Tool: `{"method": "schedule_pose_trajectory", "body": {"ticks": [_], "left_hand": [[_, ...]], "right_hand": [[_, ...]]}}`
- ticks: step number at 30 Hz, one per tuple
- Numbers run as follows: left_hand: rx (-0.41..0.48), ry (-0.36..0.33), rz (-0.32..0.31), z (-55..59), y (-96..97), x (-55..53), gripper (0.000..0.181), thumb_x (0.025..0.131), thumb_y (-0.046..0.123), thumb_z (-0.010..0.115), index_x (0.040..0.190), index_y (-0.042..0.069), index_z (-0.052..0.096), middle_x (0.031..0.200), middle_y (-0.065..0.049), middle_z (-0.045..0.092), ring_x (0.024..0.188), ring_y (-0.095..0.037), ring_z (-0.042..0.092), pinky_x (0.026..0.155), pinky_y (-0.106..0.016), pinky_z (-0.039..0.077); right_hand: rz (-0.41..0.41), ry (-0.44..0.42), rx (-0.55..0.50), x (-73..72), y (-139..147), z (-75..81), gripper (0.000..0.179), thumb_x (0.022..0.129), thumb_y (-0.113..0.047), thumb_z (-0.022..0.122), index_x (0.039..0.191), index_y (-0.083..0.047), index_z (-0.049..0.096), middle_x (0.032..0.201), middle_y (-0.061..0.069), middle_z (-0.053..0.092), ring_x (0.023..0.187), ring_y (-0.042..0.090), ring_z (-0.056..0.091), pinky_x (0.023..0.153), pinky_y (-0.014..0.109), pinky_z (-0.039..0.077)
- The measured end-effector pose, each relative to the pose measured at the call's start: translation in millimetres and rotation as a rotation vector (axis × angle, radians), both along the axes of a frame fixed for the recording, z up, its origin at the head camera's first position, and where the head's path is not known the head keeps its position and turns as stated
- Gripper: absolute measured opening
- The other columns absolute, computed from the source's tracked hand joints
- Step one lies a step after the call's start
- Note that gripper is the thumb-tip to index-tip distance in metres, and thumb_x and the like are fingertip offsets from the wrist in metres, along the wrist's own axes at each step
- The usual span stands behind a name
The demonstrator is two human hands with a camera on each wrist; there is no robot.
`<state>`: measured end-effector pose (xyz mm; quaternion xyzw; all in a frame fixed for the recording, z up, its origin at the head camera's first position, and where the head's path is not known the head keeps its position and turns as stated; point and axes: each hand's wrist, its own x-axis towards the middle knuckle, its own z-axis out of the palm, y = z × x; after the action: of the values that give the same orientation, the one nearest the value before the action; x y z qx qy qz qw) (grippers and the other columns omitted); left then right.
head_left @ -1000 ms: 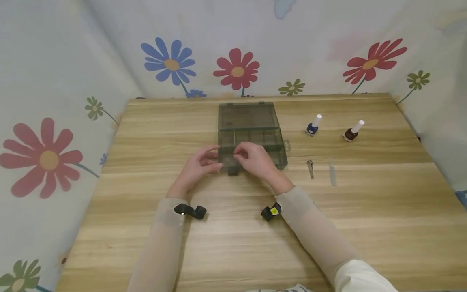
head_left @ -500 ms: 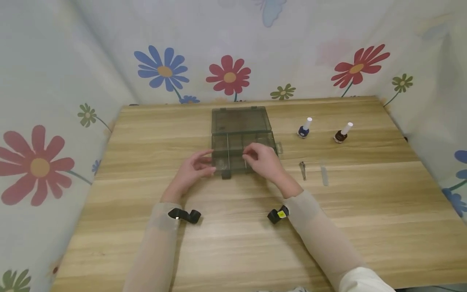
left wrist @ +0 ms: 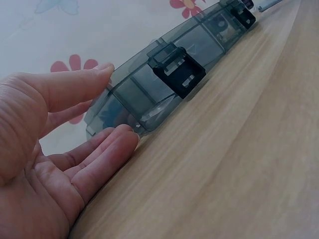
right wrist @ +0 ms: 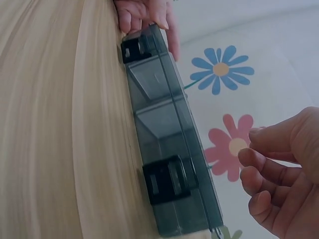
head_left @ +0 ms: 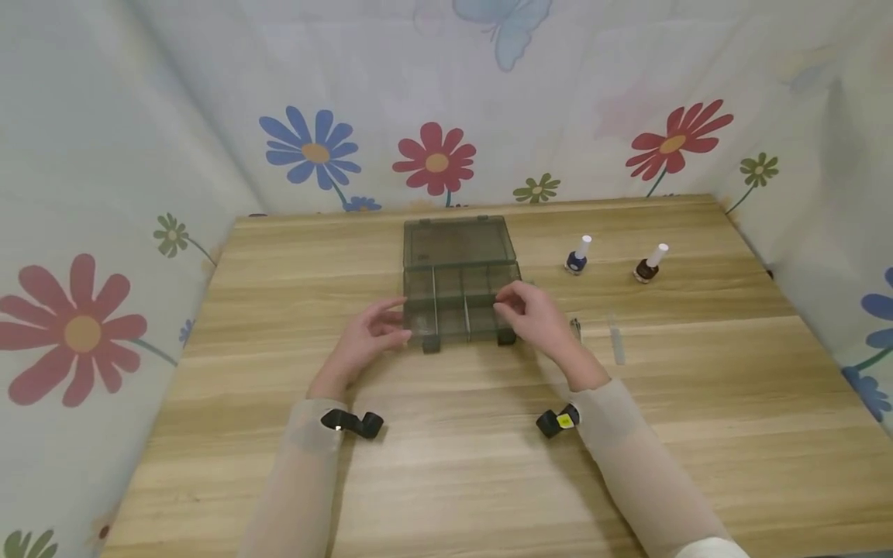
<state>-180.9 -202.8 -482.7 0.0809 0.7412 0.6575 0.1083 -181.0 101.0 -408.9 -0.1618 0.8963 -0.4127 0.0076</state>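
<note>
A smoky, see-through compartment box (head_left: pixel 456 242) lies on the table with its lid folded back. Two upright dividers (head_left: pixel 467 319) show as pale lines in its front part. At the box's left end, my left hand (head_left: pixel 364 337) holds it, thumb on the top edge (left wrist: pixel 79 84) and fingers lower down. Over the right front part is my right hand (head_left: pixel 539 316), its fingers loosely bent. In the right wrist view a gap shows between that thumb and the fingers (right wrist: pixel 261 172), with nothing visible in it. Two dark latches (right wrist: pixel 167 180) sit on the front side.
Right of the box stand a blue nail polish bottle (head_left: pixel 577 257) and a dark one (head_left: pixel 650 265). A nail clipper (head_left: pixel 575 328), partly behind the right hand, and a pale flat nail file (head_left: pixel 617 345) lie nearer. A flower-print curtain (head_left: pixel 558 116) surrounds the wooden table (head_left: pixel 446 465).
My right hand has moved rightward across the box, from its left part to its right part. A second divider now shows in the front part. My left hand has stayed at the left end.
</note>
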Motion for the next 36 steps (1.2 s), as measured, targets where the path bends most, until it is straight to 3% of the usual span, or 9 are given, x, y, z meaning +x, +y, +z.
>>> {"method": "schedule_pose_trajectory", "body": {"ticks": [6, 18, 25, 32, 36], "left_hand": [[0.004, -0.005, 0.002, 0.7, 0.3, 1.3, 0.067, 0.077, 0.016, 0.076, 0.136, 0.02, 0.046, 0.126, -0.015, 0.051, 0.095, -0.029, 0.06, 0.077, -0.039, 0.055], [0.017, -0.03, -0.009, 2.7, -0.4, 0.6, 0.065, 0.08, 0.013, 0.074, 0.138, 0.016, 0.044, 0.128, -0.019, 0.049, 0.094, -0.028, 0.059, 0.078, -0.039, 0.055], [0.018, -0.042, -0.032, 23.8, 4.9, 11.0, 0.065, 0.082, 0.007, 0.071, 0.14, 0.006, 0.04, 0.13, -0.024, 0.046, 0.096, -0.029, 0.058, 0.08, -0.042, 0.055], [0.008, -0.039, -0.032, 25.1, 5.0, 11.0, 0.064, 0.082, 0.007, 0.07, 0.139, 0.006, 0.04, 0.129, -0.024, 0.046, 0.096, -0.029, 0.058, 0.079, -0.043, 0.055], [0.011, -0.048, -0.028, 16.6, 2.4, 6.8, 0.064, 0.082, 0.007, 0.071, 0.139, 0.008, 0.041, 0.129, -0.022, 0.047, 0.095, -0.03, 0.058, 0.078, -0.043, 0.055]], "right_hand": [[-0.05, 0.0, 0.007, 3.2, 16, 1.9, 0.015, 0.091, -0.013, 0.06, 0.101, -0.003, 0.063, 0.087, 0.006, 0.062, 0.071, 0.02, 0.052, 0.059, 0.031, 0.046], [-0.126, 0.061, -0.002, 6.7, 46, -6.2, 0.016, 0.09, -0.009, 0.061, 0.1, 0.003, 0.063, 0.083, 0.011, 0.062, 0.07, 0.022, 0.055, 0.062, 0.032, 0.048], [-0.189, 0.046, 0.047, 10.8, 59, -13.2, 0.015, 0.089, -0.011, 0.062, 0.098, 0.0, 0.064, 0.082, 0.01, 0.062, 0.07, 0.022, 0.056, 0.062, 0.033, 0.047], [-0.201, 0.003, 0.079, 11.9, 70, -19.1, 0.016, 0.088, -0.009, 0.063, 0.098, 0.002, 0.062, 0.085, 0.013, 0.063, 0.072, 0.024, 0.056, 0.064, 0.035, 0.047], [-0.209, -0.033, 0.1, 13.4, 74, -22.8, 0.02, 0.087, -0.011, 0.064, 0.1, 0.005, 0.061, 0.087, 0.015, 0.063, 0.077, 0.026, 0.056, 0.068, 0.038, 0.048]]}}
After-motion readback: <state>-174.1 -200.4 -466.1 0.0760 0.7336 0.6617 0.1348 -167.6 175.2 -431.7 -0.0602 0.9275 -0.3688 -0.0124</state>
